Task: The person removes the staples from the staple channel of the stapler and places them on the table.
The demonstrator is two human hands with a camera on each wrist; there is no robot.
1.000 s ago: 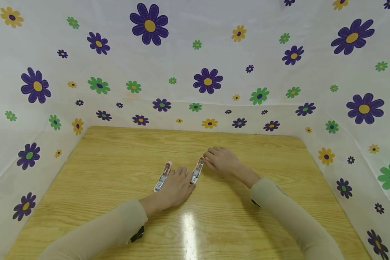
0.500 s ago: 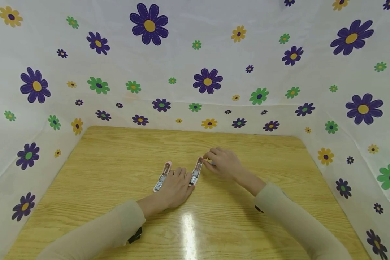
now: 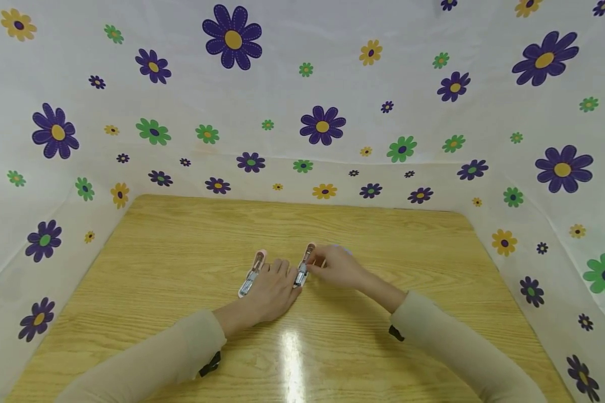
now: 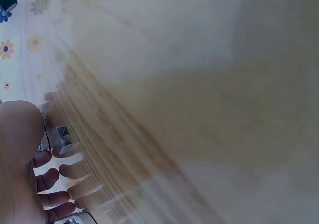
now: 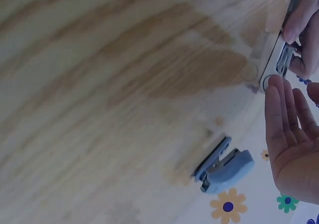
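Two slim pink-edged staplers with metal showing lie slanted on the wooden table: a left one (image 3: pixel 252 275) and a right one (image 3: pixel 302 274). Between them rests my left hand (image 3: pixel 271 294). Its thumb and index finger hold the near end of the right stapler on both sides, while its other fingers are beside the left stapler (image 4: pixel 75 219). My right hand (image 3: pixel 339 267) is at the far part of the right stapler; in the right wrist view its fingers look straight, tips touching that stapler (image 5: pixel 279 59). A blue stapler (image 5: pixel 227 169) stands apart, mostly hidden behind my right hand in the head view.
The wooden table (image 3: pixel 191 235) is bounded at the back and both sides by white cloth (image 3: pixel 282 101) printed with flowers. A bright reflection lies on the tabletop in front of the hands.
My right hand has moved left and nearer along the right stapler, uncovering part of the blue stapler behind it. The left hand and both pink-edged staplers have stayed almost in place.
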